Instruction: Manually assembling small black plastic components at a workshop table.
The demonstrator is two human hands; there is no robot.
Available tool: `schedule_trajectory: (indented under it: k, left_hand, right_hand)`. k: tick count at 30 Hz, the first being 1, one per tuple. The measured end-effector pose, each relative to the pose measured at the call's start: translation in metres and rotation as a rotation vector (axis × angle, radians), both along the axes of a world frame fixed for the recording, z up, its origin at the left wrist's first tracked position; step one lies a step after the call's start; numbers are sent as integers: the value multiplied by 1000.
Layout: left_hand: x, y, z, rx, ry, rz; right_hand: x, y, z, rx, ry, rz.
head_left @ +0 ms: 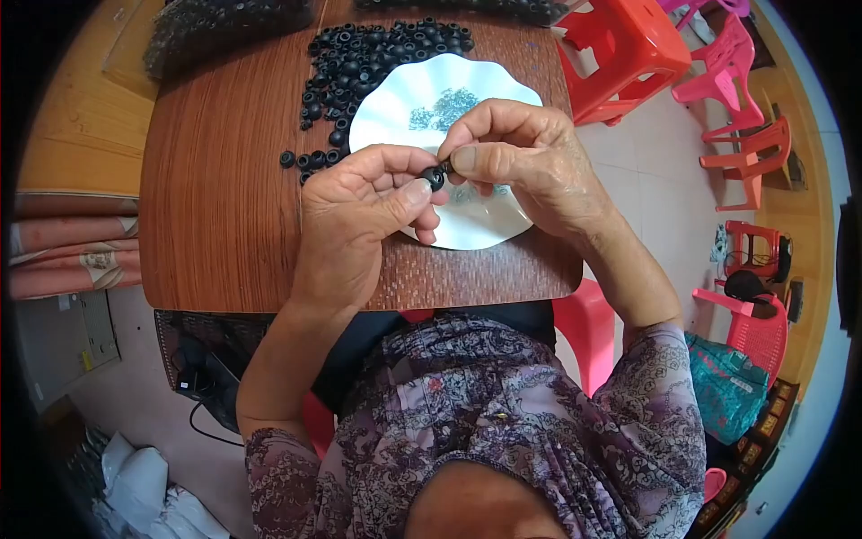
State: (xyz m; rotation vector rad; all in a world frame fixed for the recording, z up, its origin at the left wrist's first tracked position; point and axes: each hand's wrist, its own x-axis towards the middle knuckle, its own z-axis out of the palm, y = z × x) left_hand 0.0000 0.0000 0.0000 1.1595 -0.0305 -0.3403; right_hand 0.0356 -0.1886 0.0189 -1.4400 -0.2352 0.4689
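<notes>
My left hand [355,202] pinches a small round black part with a hole in it [435,179] between thumb and forefinger. Against its right side, the thumb and forefinger of my right hand [539,166] close on a tiny dark piece [447,167], mostly hidden by the fingertips. Both hands are above a white plate with a wavy rim [498,81] and a grey-green tree print. Behind and left of the plate, many similar black round parts [346,67] lie loose on the brown wooden table [215,198]. A few of them sit close to my left hand.
Clear bags of dark parts [224,36] lie along the table's far edge. Red stools [628,54] stand off its far right corner, with pink and red chairs [732,72] along the wall. A teal bag [727,386] rests at the lower right, and white bags [139,476] lie at the lower left.
</notes>
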Motion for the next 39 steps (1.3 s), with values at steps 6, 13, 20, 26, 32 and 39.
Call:
schedule_trajectory:
  k: [6,13,20,26,32,39]
  left_hand:
    - [-2,-4,-1,-55,44,42]
    - [-1,-4,-3,-79,54,28]
    - [-1,-3,-2,-207,132,6]
    - [1,-1,-7,-235,139,-3]
    - [0,0,-9,-317,146,9]
    - [0,0,-13,-385,155,-6]
  right_hand:
    - [-1,0,-1,-9,-2,-5]
    - [1,-1,2,10,-32,-14]
    - [1,0,6,-11,-99,24]
    - [4,0,3,-39,-111,-37]
    - [4,0,1,-96,-166,-66]
    - [4,3,3,-64,-165,-40]
